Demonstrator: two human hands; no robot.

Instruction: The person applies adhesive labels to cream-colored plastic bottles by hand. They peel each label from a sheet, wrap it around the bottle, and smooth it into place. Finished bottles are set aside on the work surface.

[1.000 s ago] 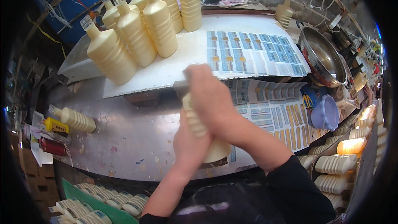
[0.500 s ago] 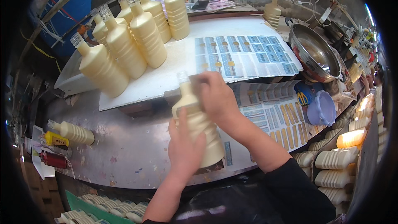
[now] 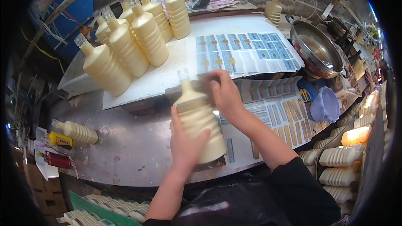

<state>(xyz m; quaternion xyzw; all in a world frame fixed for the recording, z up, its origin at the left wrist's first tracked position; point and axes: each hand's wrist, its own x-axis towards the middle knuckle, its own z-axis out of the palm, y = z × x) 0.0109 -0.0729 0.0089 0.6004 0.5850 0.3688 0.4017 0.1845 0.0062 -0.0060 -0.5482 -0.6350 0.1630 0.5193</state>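
Observation:
A cream-coloured bottle (image 3: 200,119) with a clear threaded neck and ribbed sides leans in front of me, over the near part of the metal table. A narrow bluish strip crosses its shoulder. My left hand (image 3: 186,144) lies along its left side, thumb across the front, gripping it. Just right of the neck is my right hand (image 3: 226,94), fingers curled. A greyish-brown flat patch at those fingers is smeared by motion, so I cannot make out what they hold. Sheets of blue and gold label stickers (image 3: 274,113) lie to the right of the bottle.
Several cream bottles (image 3: 138,37) stand on a raised white board (image 3: 180,69), beside another label sheet (image 3: 247,52). At right are a metal pan (image 3: 316,46), a lilac bucket (image 3: 325,105) and yellow-handled scissors (image 3: 307,95). One bottle (image 3: 77,132) lies at left near a yellow container (image 3: 59,139).
My right hand has moved slightly right, away from the bottle's neck and shoulder. My left hand still grips the bottle, which has barely shifted.

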